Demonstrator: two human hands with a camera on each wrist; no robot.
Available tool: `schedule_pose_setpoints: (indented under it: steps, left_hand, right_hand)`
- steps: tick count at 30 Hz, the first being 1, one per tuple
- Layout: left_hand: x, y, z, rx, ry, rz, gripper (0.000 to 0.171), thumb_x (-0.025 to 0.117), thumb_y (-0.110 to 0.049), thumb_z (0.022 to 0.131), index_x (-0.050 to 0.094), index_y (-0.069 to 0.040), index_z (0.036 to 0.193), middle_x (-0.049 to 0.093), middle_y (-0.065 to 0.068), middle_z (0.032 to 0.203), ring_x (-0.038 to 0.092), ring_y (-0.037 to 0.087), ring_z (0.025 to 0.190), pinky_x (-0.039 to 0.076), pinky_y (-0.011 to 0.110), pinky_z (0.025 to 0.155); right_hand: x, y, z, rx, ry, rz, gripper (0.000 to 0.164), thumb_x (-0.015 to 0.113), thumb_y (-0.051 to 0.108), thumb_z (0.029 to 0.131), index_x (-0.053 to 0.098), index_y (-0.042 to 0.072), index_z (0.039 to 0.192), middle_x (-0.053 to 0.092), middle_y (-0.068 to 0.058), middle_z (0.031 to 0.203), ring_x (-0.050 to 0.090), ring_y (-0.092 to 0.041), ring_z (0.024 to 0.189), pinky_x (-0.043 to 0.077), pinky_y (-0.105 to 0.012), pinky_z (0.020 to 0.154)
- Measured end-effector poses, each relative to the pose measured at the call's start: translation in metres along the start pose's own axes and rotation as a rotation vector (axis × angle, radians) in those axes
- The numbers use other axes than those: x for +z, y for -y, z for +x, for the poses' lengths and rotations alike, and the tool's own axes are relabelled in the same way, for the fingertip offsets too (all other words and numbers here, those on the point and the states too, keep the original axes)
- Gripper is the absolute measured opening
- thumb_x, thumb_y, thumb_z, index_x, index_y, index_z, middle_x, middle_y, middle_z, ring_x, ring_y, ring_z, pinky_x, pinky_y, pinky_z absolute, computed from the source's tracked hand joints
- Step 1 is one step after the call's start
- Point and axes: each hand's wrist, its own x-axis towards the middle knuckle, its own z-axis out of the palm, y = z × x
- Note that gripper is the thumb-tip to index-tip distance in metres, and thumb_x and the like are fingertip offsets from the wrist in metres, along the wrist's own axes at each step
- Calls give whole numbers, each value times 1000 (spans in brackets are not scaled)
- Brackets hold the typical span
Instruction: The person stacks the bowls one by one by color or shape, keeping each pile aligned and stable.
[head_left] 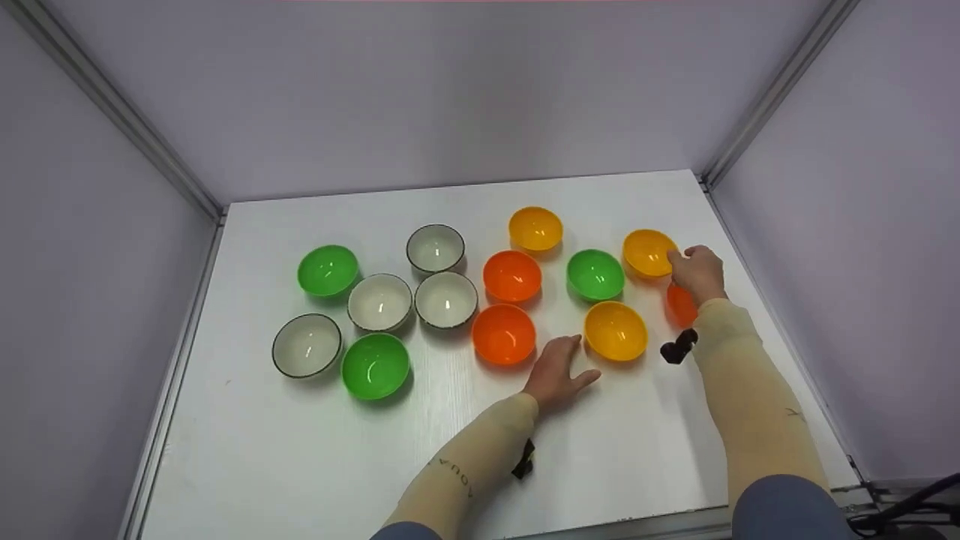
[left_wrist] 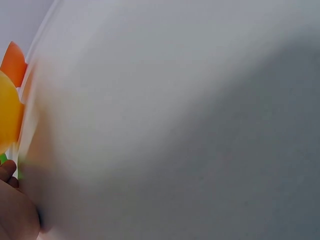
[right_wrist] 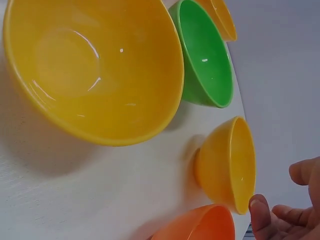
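My right hand (head_left: 699, 274) is over the right side of the table, its fingertips at the rim of a yellow bowl (head_left: 646, 253). In the right wrist view the thumb and fingers of that hand (right_wrist: 295, 210) are spread, and one fingertip meets or overlaps the rim of the yellow bowl (right_wrist: 232, 165); contact is hard to tell. An orange bowl (head_left: 681, 306) is partly hidden under the right hand. My left hand (head_left: 556, 373) hovers low with thumb and fingers apart, between an orange bowl (head_left: 504, 334) and the front yellow bowl (head_left: 615, 331), gripping nothing.
A green bowl (head_left: 595, 275), another orange bowl (head_left: 512, 277) and a yellow bowl (head_left: 535, 229) stand mid-table. Leftward are several white dark-rimmed bowls (head_left: 380, 302) and two green bowls (head_left: 328, 271). Walls (head_left: 465, 90) enclose the white table (head_left: 285, 450) at the back and sides.
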Motion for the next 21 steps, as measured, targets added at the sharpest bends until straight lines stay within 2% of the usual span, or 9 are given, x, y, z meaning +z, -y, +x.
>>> schedule_pose_setpoints:
  steps: [3, 7, 15, 21]
  left_hand:
    - [-1, -1, 0, -6, 3, -6, 75, 56, -58, 81, 35, -18, 140, 37, -4, 138, 31, 12, 128, 25, 30, 106]
    - [1, 0, -1, -6, -6, -10, 74, 58, -57, 80, 35, -19, 139, 38, -5, 138, 32, 11, 127, 25, 31, 106]
    - [6, 2, -4, -13, -17, -1, 73, 56, -60, 79, 37, -22, 138, 37, -6, 139, 31, 11, 128, 25, 31, 106]
    - [3, 1, -4, -16, -12, 16, 73, 56, -60, 79, 36, -22, 139, 37, -6, 139, 31, 10, 128, 24, 30, 106]
  right_hand:
    - [0, -1, 7, 38, 19, -11, 70, 44, 45, 91, 29, -8, 136, 58, -18, 97, 59, -21, 77, 45, -40, 89]
    - [2, -3, 14, 95, 51, -21, 73, 42, 44, 91, 24, -9, 138, 53, -21, 109, 57, -25, 87, 43, -40, 92]
    - [8, -5, 21, 119, 85, -77, 67, 42, 35, 91, 26, -12, 136, 57, -19, 101, 59, -22, 79, 46, -36, 87]
    - [10, -10, 27, 113, 91, -3, 68, 46, 30, 91, 20, -11, 138, 49, -25, 117, 62, -19, 79, 51, -31, 78]
